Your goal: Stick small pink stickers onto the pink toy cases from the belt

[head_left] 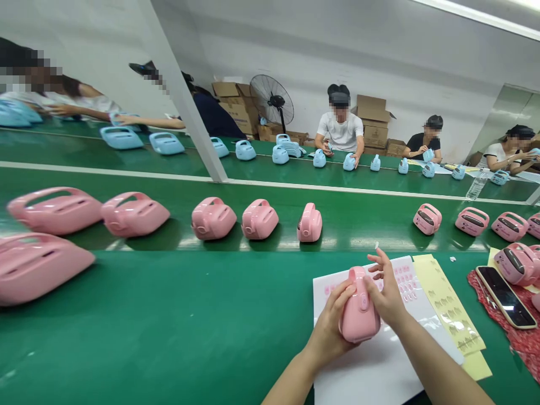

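My left hand (pixel 327 332) is closed round a small pink plastic device with a carry handle (pixel 359 323), held tilted above the papers. My right hand (pixel 390 295) is at its right side, the thumb by a small oval sticker (pixel 363 301) on the device's end. The other right fingers are spread, and a tiny white bit (pixel 377 245) shows at one fingertip. Beneath both hands lies a white sheet (pixel 363 377) with rows of pink stickers, overlapping a yellow sticker sheet (pixel 458 318) on the right.
More pink devices (pixel 259 219) line the green conveyor (pixel 371 216) beyond my table (pixel 169 332). At right, a phone (pixel 506 298) lies on red netting (pixel 523 343) beside pink devices. Across the frame, several co-workers (pixel 341 126) handle blue devices (pixel 280 154). A bottle (pixel 477 185) stands back right.
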